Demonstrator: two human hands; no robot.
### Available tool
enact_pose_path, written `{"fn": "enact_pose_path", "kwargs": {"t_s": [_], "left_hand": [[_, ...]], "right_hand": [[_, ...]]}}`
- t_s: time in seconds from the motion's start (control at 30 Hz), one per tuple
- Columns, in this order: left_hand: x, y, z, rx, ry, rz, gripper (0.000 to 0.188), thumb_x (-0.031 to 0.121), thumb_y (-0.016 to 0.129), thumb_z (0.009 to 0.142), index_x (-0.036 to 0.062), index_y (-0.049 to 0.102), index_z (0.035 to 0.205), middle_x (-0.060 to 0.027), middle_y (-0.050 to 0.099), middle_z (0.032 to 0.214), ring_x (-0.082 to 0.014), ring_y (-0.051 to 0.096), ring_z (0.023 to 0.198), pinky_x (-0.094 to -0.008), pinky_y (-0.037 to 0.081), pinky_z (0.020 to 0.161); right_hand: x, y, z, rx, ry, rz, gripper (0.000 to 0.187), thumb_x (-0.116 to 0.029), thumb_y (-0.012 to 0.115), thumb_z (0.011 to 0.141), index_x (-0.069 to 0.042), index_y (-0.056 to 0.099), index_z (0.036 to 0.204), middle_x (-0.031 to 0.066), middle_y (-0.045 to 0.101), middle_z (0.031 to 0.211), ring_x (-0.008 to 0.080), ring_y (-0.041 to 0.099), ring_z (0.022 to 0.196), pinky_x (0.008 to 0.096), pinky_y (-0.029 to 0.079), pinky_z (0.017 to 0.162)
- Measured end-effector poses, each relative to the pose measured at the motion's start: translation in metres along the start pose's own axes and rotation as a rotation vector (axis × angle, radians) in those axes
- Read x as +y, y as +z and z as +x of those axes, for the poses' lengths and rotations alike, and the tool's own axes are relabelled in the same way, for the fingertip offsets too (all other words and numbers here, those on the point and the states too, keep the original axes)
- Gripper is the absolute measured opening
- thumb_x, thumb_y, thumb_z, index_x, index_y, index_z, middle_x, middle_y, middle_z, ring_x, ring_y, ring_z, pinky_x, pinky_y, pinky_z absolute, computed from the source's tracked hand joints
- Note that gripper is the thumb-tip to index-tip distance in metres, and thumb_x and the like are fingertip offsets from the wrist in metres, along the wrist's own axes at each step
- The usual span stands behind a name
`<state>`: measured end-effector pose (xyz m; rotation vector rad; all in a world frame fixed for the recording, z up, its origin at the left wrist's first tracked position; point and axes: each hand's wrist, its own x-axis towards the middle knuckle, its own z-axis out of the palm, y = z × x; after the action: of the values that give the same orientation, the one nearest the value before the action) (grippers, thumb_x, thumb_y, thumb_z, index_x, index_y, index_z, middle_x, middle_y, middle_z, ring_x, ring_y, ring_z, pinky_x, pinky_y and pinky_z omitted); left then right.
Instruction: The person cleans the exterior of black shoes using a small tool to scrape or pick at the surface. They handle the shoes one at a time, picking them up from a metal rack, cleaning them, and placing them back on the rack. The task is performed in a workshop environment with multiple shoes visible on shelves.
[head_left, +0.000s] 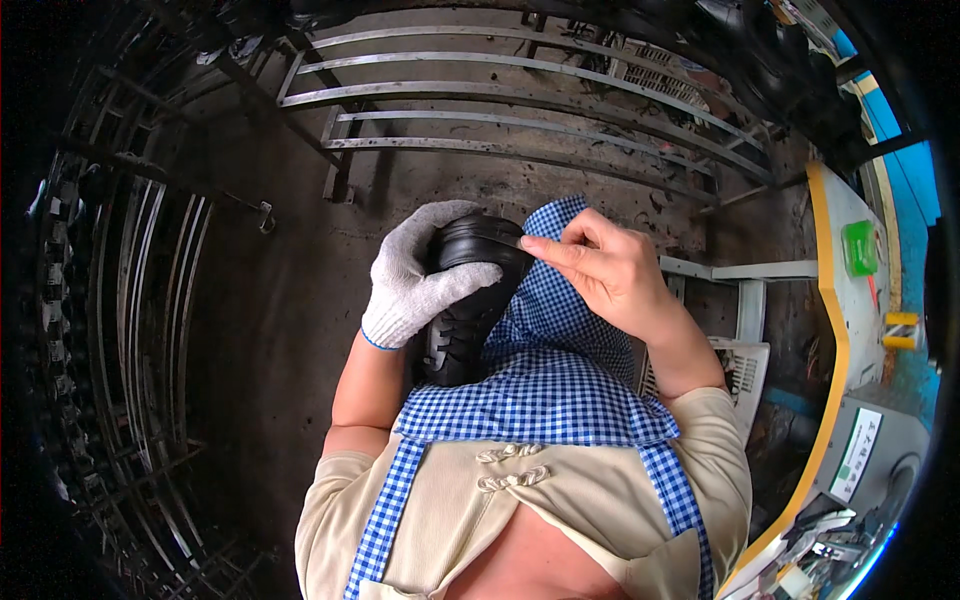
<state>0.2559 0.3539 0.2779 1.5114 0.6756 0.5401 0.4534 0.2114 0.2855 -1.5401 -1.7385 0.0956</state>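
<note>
A black lace-up shoe lies over my lap with its toe pointing away from me and its laces nearer my body. My left hand, in a whitish knit glove with a blue cuff edge, is wrapped round the toe end, thumb across the top and fingers over the far side. From the right, my bare right hand meets the side of the toe with its index fingertip. Its other fingers are curled in, and a thin line runs over the toe beside that fingertip. Whether the fingers pinch anything there is too small to tell.
A blue-and-white checked apron covers my lap. Metal rail racks stand ahead, with another rack at the left. At right is a yellow-edged workbench carrying a green container. A white plastic crate sits beside the bench.
</note>
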Motion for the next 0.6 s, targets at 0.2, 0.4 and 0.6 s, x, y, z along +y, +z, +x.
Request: {"fn": "enact_pose_path", "kwargs": {"t_s": [0.2, 0.4, 0.6], "left_hand": [[0.0, 0.0, 0.0, 0.001, 0.008, 0.02, 0.076, 0.023, 0.093, 0.056, -0.0008, 0.062, 0.121, -0.0107, 0.066, 0.112, -0.022, 0.064, 0.104, -0.0353, 0.051, 0.095], [0.0, -0.003, -0.001, -0.004, -0.003, 0.0, 0.078, 0.027, 0.094, 0.056, -0.0008, 0.062, 0.121, -0.0107, 0.066, 0.112, -0.0216, 0.063, 0.105, -0.035, 0.05, 0.096], [0.0, -0.001, 0.003, -0.114, 0.042, 0.058, 0.072, 0.022, 0.093, 0.059, -0.0001, 0.062, 0.12, -0.0099, 0.067, 0.112, -0.0197, 0.063, 0.105, -0.0338, 0.05, 0.096]], "right_hand": [[-0.001, 0.001, -0.002, -0.003, 0.027, 0.055, 0.038, -0.004, 0.075, 0.081, -0.019, 0.074, 0.116, 0.0048, 0.057, 0.077, 0.0146, 0.052, 0.057, 0.0288, 0.043, 0.05], [0.008, -0.016, -0.002, -0.013, 0.047, 0.073, 0.04, -0.011, 0.078, 0.079, -0.021, 0.073, 0.118, 0.0034, 0.06, 0.078, 0.0138, 0.061, 0.059, 0.0307, 0.05, 0.05], [0.002, -0.027, 0.012, -0.051, -0.134, 0.019, 0.038, -0.011, 0.081, 0.071, -0.01, 0.072, 0.108, 0.0023, 0.062, 0.082, 0.0163, 0.066, 0.064, 0.0299, 0.053, 0.053]]}}
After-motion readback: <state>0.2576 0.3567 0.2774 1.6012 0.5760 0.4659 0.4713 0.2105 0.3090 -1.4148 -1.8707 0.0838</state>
